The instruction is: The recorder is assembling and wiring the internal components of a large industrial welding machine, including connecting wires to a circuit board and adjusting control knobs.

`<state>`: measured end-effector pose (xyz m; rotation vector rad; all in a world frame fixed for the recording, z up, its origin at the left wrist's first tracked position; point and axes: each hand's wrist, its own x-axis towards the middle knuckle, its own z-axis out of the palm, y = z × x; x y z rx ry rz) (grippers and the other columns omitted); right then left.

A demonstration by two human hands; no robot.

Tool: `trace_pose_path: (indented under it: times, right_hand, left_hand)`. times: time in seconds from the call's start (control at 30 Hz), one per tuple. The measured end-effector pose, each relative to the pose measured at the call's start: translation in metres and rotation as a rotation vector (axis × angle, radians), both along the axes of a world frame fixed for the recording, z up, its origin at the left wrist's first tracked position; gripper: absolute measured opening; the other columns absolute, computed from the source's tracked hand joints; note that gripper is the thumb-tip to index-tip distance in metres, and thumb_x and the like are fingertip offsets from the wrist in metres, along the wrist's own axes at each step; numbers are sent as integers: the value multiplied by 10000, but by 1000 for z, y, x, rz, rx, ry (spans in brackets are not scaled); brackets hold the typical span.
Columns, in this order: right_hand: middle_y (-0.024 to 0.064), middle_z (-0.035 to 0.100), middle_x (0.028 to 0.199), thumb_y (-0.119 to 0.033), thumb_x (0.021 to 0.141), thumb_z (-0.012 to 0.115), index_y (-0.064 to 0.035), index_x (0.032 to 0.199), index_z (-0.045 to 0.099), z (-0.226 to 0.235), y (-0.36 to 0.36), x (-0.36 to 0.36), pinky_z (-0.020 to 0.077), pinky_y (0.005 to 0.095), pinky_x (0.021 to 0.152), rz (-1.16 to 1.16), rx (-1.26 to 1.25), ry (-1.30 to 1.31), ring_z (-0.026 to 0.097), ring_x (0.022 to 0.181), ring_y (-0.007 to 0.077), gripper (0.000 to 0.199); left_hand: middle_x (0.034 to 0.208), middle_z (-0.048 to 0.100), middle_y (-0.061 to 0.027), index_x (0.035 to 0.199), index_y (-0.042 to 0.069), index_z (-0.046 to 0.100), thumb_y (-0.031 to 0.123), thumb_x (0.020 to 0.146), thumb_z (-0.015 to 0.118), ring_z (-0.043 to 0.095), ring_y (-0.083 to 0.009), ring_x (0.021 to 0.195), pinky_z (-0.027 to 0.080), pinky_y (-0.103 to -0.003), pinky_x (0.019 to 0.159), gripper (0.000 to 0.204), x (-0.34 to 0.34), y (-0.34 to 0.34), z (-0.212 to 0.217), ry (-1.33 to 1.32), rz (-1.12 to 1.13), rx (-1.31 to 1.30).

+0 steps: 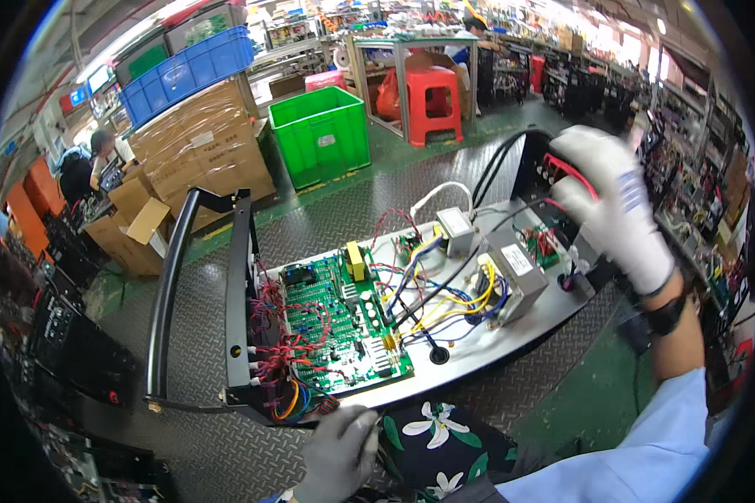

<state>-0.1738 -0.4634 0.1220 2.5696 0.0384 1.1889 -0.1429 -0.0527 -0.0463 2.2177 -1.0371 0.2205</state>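
An opened equipment chassis [470, 352] lies before me, its electronics exposed. On it are a green circuit board [327, 327] with many red wires, a grey metal box [516, 272] with yellow and blue wires, and a smaller grey box [455, 228]. At the chassis's far right end, my right hand [617, 201], in a white glove, curls around a red wire [572, 172] that passes between thumb and fingers. My left hand [340, 453], in a grey-looking glove, is closed just below the chassis's near left corner; anything in its fingers is hidden.
A black tubular handle [172, 293] rises at the chassis's left end. Beneath lies a dark tread-patterned surface [327, 222]. Behind stand a green crate [319, 138], a red stool [434, 105], wrapped cartons [201, 151] and a blue bin [189, 75]. Dark units [67, 344] sit at left.
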Motion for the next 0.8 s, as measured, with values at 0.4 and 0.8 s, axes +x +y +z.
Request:
trace_pose_path:
  times: [0.4,0.8]
  right_hand:
    - [54,546,716,-325,945,626,66,959,631,-29,-133,-66,421,312,644,-157,879,459,499,684,120,391]
    - [68,644,846,-188,884,629,88,1108,639,-43,-129,-66,462,272,760,-100,972,326,586,820,121,355]
  left_hand:
    - [1362,530,-200,1313,23,589,152,807,709,506,-391,1227,410,-481,1031,535,34,-90,15,-233,56,375]
    - [1195,596,-117,1155,62,677,155,764,702,550,-313,1118,438,-446,888,403,45,-106,29,-196,97,443]
